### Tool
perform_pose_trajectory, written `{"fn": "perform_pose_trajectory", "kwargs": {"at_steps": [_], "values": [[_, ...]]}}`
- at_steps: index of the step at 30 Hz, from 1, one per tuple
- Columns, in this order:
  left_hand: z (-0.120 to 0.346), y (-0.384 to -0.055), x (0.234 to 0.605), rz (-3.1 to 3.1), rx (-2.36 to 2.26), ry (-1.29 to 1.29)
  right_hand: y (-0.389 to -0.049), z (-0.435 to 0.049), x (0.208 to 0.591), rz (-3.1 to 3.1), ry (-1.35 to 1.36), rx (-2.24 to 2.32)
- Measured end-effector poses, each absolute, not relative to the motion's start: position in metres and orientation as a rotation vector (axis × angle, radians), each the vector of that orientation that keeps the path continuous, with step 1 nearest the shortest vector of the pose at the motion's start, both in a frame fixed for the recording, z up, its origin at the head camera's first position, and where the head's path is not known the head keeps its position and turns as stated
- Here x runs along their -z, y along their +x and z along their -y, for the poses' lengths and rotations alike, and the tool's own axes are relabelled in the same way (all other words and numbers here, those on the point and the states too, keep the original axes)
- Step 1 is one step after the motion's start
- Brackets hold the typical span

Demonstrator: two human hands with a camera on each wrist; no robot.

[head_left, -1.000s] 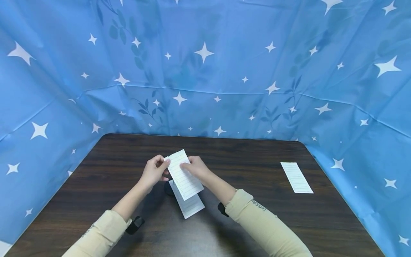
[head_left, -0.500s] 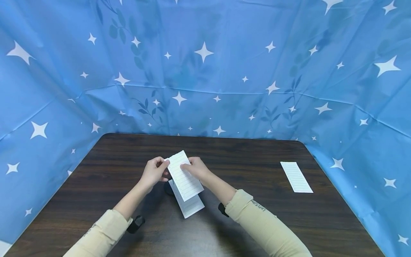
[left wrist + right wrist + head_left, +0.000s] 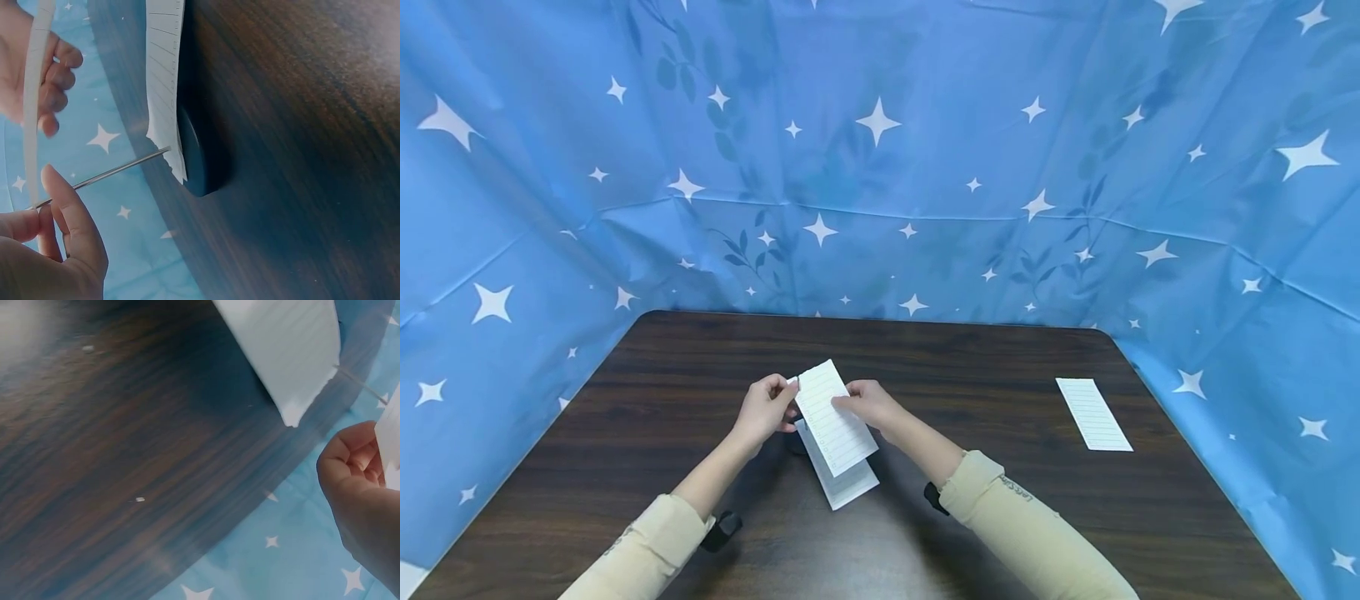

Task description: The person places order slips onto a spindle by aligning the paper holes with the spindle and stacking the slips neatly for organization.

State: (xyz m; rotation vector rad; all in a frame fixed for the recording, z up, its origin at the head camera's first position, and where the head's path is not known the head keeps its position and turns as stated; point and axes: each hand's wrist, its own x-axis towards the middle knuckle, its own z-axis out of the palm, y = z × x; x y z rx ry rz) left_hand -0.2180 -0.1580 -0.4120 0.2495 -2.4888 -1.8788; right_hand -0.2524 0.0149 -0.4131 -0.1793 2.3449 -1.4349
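Note:
A lined paper slip hangs tilted between both hands in the head view. My left hand pinches its torn upper-left corner, while my right hand pinches its right edge, thumb on the lined face. In the left wrist view, a thin metal spike rises from a round black base, and its tip is right at the left fingertips and the slip's corner. Lower down, a second slip is pierced by the spike and sits over the base.
Another lined slip lies flat on the right of the dark wooden table. Tiny white scraps dot the tabletop. A blue curtain with white stars stands behind and at the sides.
Both hands and the upper slip have come slightly down and nearer in the head view. The lower slip and the one at the right have stayed put.

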Motion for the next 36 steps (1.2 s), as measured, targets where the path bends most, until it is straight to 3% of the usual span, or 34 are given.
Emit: {"fn": "perform_pose_trajectory", "kwargs": {"at_steps": [22, 36], "values": [[0.168, -0.22, 0.426, 2.595, 1.737, 0.286, -0.244, -0.035, 0.429, -2.357, -0.183, 1.411], [0.174, -0.223, 0.438, 2.764, 1.488, 0.165, -0.243, -0.038, 0.444, -2.406, -0.245, 1.364]]}}
